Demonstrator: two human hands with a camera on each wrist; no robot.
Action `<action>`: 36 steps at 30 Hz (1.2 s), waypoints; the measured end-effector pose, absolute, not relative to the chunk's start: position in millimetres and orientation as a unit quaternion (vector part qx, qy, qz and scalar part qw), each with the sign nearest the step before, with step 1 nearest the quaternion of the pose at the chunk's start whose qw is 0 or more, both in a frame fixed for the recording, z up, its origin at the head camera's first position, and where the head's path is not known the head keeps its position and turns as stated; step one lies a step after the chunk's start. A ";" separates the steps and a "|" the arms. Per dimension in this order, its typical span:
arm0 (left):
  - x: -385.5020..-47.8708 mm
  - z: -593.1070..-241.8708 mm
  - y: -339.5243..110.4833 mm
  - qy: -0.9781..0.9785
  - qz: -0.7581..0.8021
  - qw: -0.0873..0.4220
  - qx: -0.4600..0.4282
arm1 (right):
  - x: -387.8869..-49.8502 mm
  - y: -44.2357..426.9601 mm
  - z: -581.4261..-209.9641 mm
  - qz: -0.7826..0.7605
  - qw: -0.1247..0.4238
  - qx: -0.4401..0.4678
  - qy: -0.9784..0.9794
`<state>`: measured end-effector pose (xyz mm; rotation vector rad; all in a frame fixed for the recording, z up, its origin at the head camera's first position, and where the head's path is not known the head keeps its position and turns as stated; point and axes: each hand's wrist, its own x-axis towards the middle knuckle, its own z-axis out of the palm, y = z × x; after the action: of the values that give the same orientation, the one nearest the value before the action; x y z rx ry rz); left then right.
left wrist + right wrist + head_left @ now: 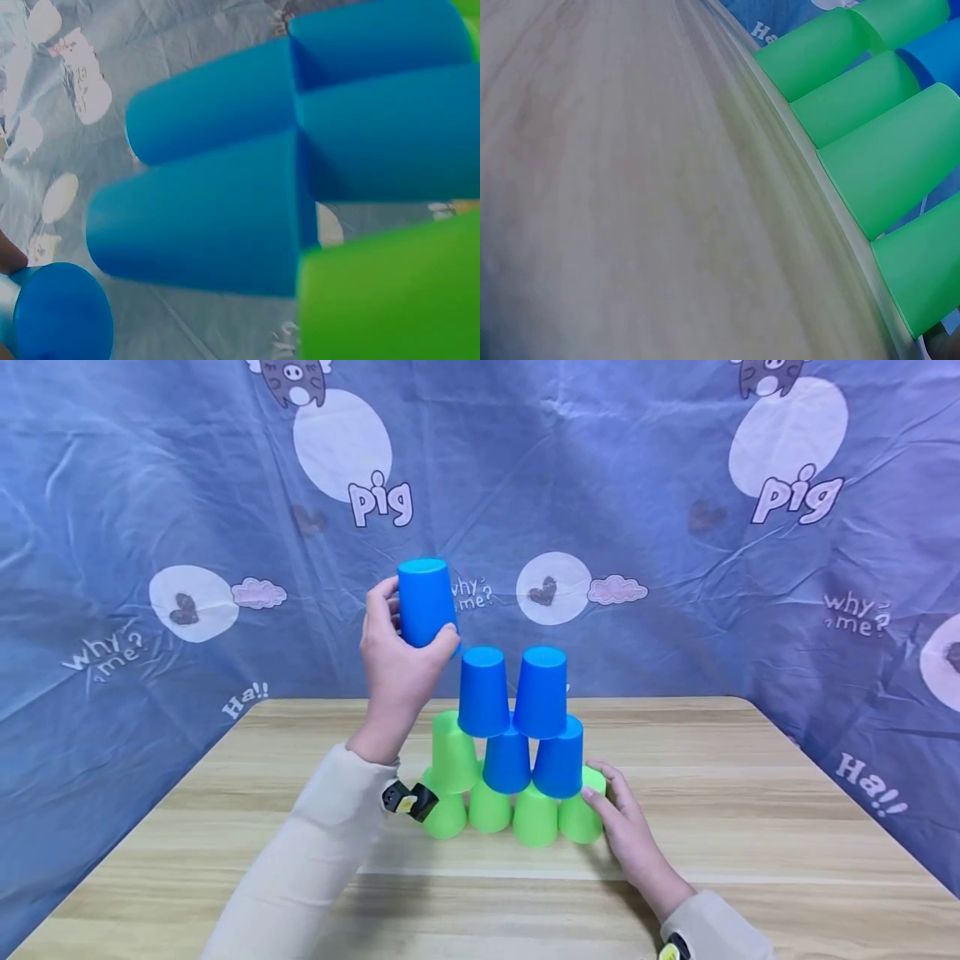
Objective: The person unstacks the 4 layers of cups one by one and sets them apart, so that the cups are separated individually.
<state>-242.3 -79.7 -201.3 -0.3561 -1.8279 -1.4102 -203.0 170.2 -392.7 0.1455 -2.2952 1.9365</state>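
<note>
My left hand (pixel 401 668) grips an upside-down blue cup (pixel 424 602), raised above and left of the stack's top. The same blue cup (pixel 64 311) shows at the lower left of the left wrist view. In the stack, the top row is two blue cups (pixel 483 692), side by side. Under them stand a green cup (pixel 453 752) and two blue cups (pixel 558 758). Several green cups (pixel 536 817) form the bottom row on the table. My right hand (pixel 630 835) holds the rightmost green cup (pixel 583 814), thumb in front and fingers around its far side.
The stack stands on a wood-grain table (pixel 285 793), and all its cups are upside down. Behind the table hangs a blue printed cloth (pixel 480 460). The left sleeve and its wrist camera (pixel 408 800) are close to the stack's lower left.
</note>
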 end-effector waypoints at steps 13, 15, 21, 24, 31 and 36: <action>-263.0 -231.2 -106.3 -0.729 -0.539 0.413 -0.089 | -201.3 170.3 -393.7 0.642 0.072 0.045 -0.762; -265.1 -235.7 -109.8 -0.732 -0.535 0.413 -0.083 | -200.9 170.3 -393.5 0.642 0.074 0.044 -0.762; -273.1 -256.0 -126.1 -0.729 -0.548 0.406 -0.055 | -203.0 168.7 -393.3 0.646 0.074 0.040 -0.758; -276.0 -266.6 -134.4 -0.731 -0.554 0.397 -0.035 | -203.6 168.1 -393.5 0.647 0.076 0.047 -0.757; -280.7 -289.1 -148.5 -0.744 -0.556 0.371 0.005 | -202.6 166.8 -393.0 0.648 0.077 0.049 -0.756; -284.7 -302.3 -155.7 -0.749 -0.566 0.345 0.016 | -202.3 166.6 -392.4 0.646 0.081 0.049 -0.758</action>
<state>-284.7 -155.7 -302.3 0.0422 -1.9436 -1.4682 -202.3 166.6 -392.4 0.1464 -2.2649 1.9311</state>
